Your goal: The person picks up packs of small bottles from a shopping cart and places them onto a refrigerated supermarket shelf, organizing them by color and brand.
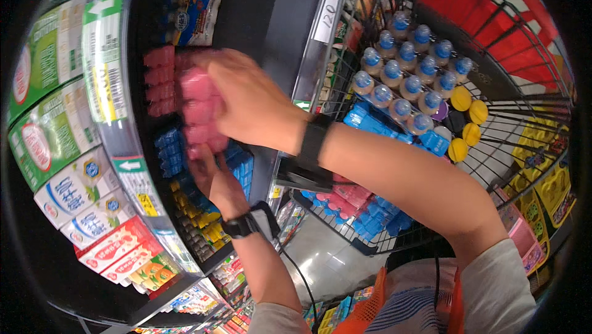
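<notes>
A pack of pink bottles (198,107), somewhat blurred, is held between both my hands inside a dark shelf (252,15). My right hand (252,100) grips its upper right side. Under its lower end, my left hand (215,176) supports it with the fingers partly hidden. Right behind the held pack stand similar pink packs (159,82). Blue packs (169,151) sit beside them, and more blue bottles (243,167) show past my left hand. Yellow-topped bottles (210,230) occupy the shelf nearer to me.
On my right a wire shopping cart (504,102) holds blue-capped bottles (409,72), yellow-lidded containers (471,134) and more pink packs (351,193). Milk cartons (60,149) line the shelf above, behind a price-label strip (104,65). A snack bag (199,5) lies farther along. A black cable (298,269) hangs from my left wrist.
</notes>
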A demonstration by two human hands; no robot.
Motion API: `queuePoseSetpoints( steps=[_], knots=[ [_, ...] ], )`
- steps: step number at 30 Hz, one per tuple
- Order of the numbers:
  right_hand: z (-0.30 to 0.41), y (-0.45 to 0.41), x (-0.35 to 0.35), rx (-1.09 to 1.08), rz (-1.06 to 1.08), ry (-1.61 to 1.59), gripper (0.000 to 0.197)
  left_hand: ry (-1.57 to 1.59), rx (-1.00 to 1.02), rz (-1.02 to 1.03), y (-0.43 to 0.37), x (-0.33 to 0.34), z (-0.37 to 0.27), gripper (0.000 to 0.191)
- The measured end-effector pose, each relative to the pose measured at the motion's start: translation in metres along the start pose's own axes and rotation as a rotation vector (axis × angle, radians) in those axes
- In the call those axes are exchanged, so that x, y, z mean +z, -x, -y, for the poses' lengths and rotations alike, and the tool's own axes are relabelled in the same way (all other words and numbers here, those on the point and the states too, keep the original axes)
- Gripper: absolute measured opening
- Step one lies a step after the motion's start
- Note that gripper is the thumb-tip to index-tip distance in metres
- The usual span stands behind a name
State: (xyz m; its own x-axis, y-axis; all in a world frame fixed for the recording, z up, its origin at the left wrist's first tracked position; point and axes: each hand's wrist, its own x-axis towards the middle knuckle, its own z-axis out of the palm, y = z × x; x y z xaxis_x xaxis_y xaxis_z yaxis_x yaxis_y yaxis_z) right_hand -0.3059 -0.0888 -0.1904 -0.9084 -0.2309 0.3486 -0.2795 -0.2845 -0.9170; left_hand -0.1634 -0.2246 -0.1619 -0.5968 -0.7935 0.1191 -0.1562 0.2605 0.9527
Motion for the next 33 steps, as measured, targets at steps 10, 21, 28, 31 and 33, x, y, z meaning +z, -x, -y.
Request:
queuePoseSetpoints(
  steps=[10, 21, 28, 31, 33],
  knots=[
    [-0.047, -0.118, 0.109, 0.072, 0.333, 0.123, 0.063, -1.603, 0.966, 0.114, -0.158, -0.067, 0.034, 0.046],
    [-0.062, -0.154, 0.106, 0.128, 0.711, 0.163, 0.090, -0.735, 0.257, 0.149, -0.257, -0.086, 0.056, 0.046],
    [-0.085, -0.162, 0.130, 0.010, 0.482, 0.121, 0.089, 0.232, -0.329, 0.208, -0.254, -0.069, 0.042, 0.041],
    [-0.088, -0.160, 0.137, -0.050, 0.381, 0.153, 0.086, 0.261, -0.273, 0.344, -0.277, -0.088, 0.058, 0.041],
    [-0.091, -0.158, 0.140, -0.080, 0.334, 0.182, 0.084, 0.140, -0.171, 0.355, -0.288, -0.094, 0.067, 0.040]
  ],
)
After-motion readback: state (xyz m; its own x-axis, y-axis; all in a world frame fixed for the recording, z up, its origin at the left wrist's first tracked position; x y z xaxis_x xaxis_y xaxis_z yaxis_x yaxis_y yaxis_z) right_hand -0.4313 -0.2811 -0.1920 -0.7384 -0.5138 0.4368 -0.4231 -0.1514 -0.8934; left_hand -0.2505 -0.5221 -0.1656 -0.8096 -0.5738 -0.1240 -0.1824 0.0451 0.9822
